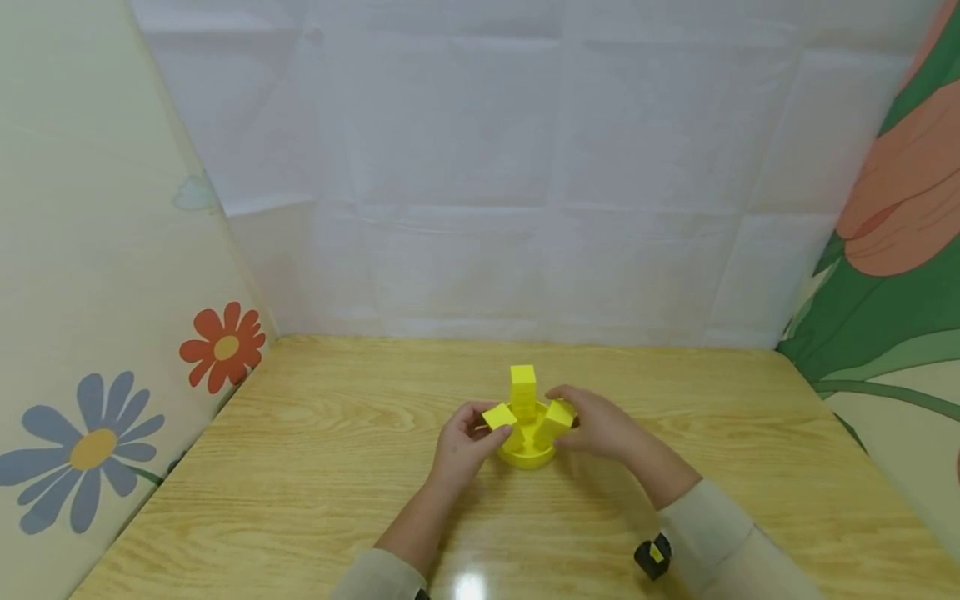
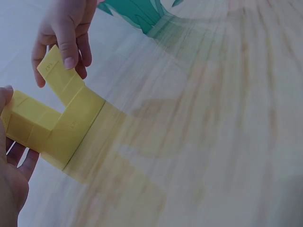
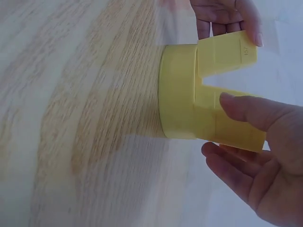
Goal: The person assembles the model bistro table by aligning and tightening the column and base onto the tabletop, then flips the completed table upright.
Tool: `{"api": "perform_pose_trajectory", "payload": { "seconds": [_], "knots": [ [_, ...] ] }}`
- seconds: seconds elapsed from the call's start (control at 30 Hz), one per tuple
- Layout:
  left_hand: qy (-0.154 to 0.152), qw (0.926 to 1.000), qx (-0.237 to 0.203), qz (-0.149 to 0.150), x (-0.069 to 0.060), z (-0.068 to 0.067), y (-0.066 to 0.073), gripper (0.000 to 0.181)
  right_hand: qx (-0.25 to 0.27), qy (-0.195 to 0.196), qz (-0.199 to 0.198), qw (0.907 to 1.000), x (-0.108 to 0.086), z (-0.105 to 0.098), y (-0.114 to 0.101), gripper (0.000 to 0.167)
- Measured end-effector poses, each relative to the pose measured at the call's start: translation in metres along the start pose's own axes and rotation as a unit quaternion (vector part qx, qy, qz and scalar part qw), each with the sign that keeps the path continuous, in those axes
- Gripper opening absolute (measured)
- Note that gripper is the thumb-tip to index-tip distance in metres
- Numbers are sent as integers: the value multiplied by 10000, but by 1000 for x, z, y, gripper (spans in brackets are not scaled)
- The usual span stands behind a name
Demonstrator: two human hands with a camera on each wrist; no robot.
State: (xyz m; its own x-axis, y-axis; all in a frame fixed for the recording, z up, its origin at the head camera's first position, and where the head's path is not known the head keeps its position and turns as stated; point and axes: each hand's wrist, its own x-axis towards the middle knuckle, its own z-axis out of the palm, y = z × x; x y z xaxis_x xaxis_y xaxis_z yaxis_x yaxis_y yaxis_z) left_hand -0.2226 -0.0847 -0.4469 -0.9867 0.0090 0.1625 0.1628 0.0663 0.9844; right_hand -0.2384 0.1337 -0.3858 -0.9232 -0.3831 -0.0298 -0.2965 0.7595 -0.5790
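Observation:
A round, shallow yellow dish (image 1: 527, 460) stands on the wooden table, with three yellow block columns in it. The back column (image 1: 522, 387) is upright and untouched. At the left, my left hand (image 1: 456, 446) holds the left column (image 1: 497, 414) between thumb and fingers; that column tilts outward. My right hand (image 1: 603, 427) grips the right column (image 1: 559, 416) near its top, and it leans outward too. In the right wrist view, the right thumb lies on one face of its column (image 3: 236, 116), with fingers beneath. Small printed marks show on the blocks.
The wooden table (image 1: 337, 467) extends around the dish. Behind it hangs a creased white sheet (image 1: 465, 167). Painted flowers (image 1: 225, 348) cover the side walls. A black wrist-worn device (image 1: 653, 557) shows at the right sleeve (image 1: 720, 533).

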Motion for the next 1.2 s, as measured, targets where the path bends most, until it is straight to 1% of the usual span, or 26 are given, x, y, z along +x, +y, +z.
{"api": "perform_pose_trajectory", "payload": {
  "seconds": [0.17,0.33,0.37,0.43,0.53,0.6,0.67,0.77,0.83,0.9,1.0,1.03,1.1,1.17,1.2],
  "knots": [
    [-11,10000,-48,38,0,0,-1,33,-251,-164,165,9994,6,0,-5,62],
    [-29,10000,-56,-1,0,0,-1,34,-233,-149,174,9995,7,1,-5,59],
    [-37,10000,-6,45,0,0,-1,36,-194,-138,174,9996,7,0,-5,58],
    [-42,9999,47,136,-1,-1,-1,43,-95,-102,145,9998,6,0,-3,57],
    [-130,9995,149,260,-1,-4,-3,60,114,-42,119,9999,3,-1,3,56],
    [-279,9990,164,314,-1,-7,-4,73,340,-3,134,9993,1,-2,9,56],
    [-558,9979,222,260,-1,-9,-5,84,680,9,184,9975,-3,-4,15,57],
    [-1061,9937,325,167,-1,-11,-5,98,1437,6,187,9894,-8,-6,24,61],
    [-1375,9899,328,113,-1,-10,-5,104,1952,-13,92,9807,-10,-8,28,64],
    [-1568,9873,192,148,0,-9,-5,107,2426,-46,-24,9701,-12,-9,31,66],
    [-1634,9862,-182,184,0,-5,-2,105,2964,-133,-170,9548,-14,-9,34,69],
    [-1631,9860,-329,138,0,-3,-1,103,3116,-194,-203,9498,-14,-8,35,69],
    [-1532,9865,-575,-12,-1,0,2,100,3380,-333,-262,9402,-15,-6,37,72],
    [-1464,9860,-779,-180,-2,2,5,98,3550,-509,-332,9329,-14,-4,39,74],
    [-1428,9856,-869,-240,-3,3,7,97,3567,-586,-349,9317,-14,-3,40,75]
  ]
}}
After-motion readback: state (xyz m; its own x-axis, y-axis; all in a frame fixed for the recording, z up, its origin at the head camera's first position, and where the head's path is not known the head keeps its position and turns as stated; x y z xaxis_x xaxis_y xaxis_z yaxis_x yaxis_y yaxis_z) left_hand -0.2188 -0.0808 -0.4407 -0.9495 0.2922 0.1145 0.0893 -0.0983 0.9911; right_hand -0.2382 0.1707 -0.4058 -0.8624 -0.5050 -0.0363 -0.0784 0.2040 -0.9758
